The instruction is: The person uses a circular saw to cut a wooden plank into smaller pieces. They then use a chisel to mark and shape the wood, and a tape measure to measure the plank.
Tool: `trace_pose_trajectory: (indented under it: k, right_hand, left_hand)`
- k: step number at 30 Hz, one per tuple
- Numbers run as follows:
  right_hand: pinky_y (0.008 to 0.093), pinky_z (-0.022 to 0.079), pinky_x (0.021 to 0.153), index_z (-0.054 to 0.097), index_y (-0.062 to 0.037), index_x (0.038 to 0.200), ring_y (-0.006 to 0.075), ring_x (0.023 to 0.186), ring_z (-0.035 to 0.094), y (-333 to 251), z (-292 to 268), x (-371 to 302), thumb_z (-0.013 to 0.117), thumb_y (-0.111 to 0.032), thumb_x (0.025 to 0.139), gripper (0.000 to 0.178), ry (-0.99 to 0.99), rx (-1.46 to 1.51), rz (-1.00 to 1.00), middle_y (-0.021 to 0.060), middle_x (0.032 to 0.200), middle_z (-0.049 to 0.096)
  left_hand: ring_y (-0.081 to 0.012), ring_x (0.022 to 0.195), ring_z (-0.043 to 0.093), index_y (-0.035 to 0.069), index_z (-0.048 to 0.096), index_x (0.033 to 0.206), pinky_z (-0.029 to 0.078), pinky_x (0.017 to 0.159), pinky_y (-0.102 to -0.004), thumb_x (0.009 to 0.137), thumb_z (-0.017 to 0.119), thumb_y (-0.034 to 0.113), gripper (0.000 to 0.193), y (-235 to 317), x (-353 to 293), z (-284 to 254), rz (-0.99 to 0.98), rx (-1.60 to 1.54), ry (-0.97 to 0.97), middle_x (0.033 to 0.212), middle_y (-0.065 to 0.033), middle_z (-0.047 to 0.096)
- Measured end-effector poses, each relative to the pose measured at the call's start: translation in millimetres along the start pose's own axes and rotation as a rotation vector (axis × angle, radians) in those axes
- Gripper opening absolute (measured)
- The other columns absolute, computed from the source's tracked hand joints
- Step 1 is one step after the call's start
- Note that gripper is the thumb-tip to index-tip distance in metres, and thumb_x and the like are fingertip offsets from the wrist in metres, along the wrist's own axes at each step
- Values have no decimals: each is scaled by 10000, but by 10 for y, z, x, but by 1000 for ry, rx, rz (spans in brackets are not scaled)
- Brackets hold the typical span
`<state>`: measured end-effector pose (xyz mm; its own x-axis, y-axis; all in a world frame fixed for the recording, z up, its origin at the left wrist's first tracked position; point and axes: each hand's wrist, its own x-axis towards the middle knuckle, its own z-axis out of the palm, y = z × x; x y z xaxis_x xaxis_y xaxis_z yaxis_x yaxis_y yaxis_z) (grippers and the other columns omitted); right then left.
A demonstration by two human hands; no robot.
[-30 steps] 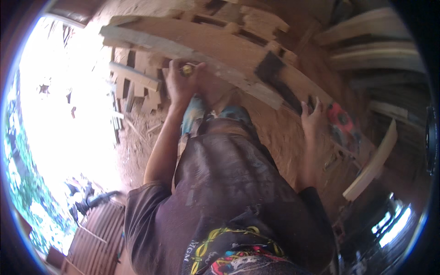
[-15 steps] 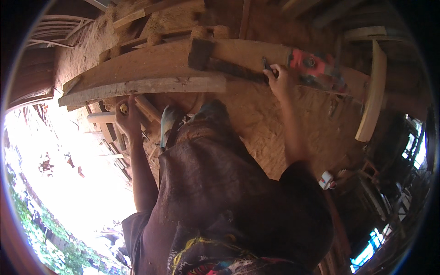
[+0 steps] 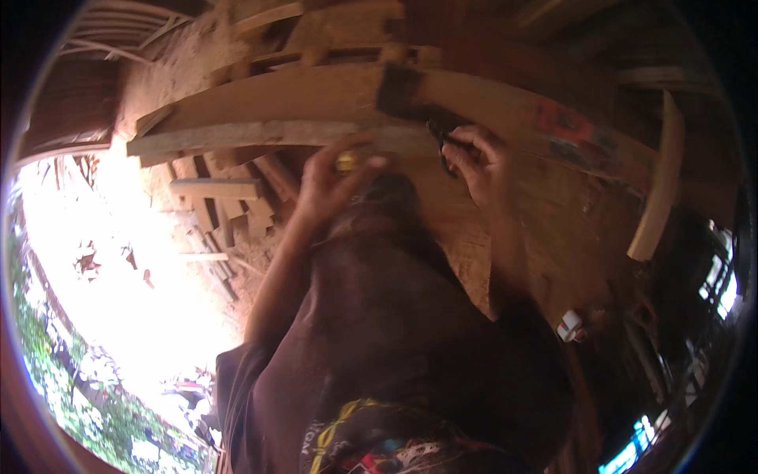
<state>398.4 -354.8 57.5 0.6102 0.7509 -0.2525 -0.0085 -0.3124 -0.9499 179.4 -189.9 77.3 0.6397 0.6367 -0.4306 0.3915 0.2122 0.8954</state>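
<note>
A long pale wooden plank (image 3: 268,130) runs across the upper view, with a dark patch (image 3: 399,88) on the broad board behind it. My left hand (image 3: 335,183) is at the plank's front edge, curled around a small yellow object (image 3: 345,163). Close beside it, my right hand (image 3: 479,158) has its fingers closed on a thin dark tool (image 3: 439,136) that rests against the plank. My dark shirt (image 3: 410,347) fills the lower middle and hides whatever is below the hands.
A red power tool (image 3: 564,126) lies on the board right of my right hand. A curved pale slat (image 3: 659,189) stands at the right. Offcuts and short boards (image 3: 217,189) are stacked at the left on sawdust-covered ground, and a small white container (image 3: 570,325) sits lower right.
My right hand has moved left along the plank, away from the red tool. My left hand has risen to the plank's edge, so both hands now sit close together.
</note>
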Motion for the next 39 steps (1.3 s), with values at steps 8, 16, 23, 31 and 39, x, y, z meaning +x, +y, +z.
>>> trace_pose_trajectory:
  k: [8,16,23,31,39]
  right_hand:
    - [280,548,733,665,-14,1279,92,849,683,-35,1164,-583,764,-258,1036,359,-372,296,587,39,1020,717]
    - [255,497,714,705,-60,1215,73,896,656,-221,1942,-527,637,-410,1105,372,-490,420,565,25,1047,721]
    - [260,508,634,708,-71,1148,115,825,679,-59,2356,-415,421,-550,1166,559,-435,644,556,59,1038,739]
    - [306,551,669,675,-3,1266,241,1000,777,-102,2536,-56,422,-569,1153,630,-394,684,695,144,1113,756]
    - [319,569,694,683,28,1232,283,1025,780,-292,2603,-4,517,-530,1119,593,-220,727,855,222,1177,779]
  left_hand:
    - [-115,832,722,19,762,1123,578,707,-287,970,826,147,210,-417,-47,-608,-17,-137,-353,995,-84,780]
    - [-97,798,707,14,767,1133,563,670,-281,957,858,168,250,-611,-33,-1313,-173,-249,-332,858,-46,757]
    - [-93,797,696,7,751,1170,580,705,-300,966,859,244,331,-564,173,-1654,-125,56,-3,877,-56,769]
    - [-383,980,763,20,743,1219,591,878,-455,957,822,298,390,-816,694,-2394,440,652,386,1100,-201,776]
    - [-341,842,747,55,769,1127,572,764,-450,961,810,278,282,-786,694,-2411,309,653,298,1020,-169,763]
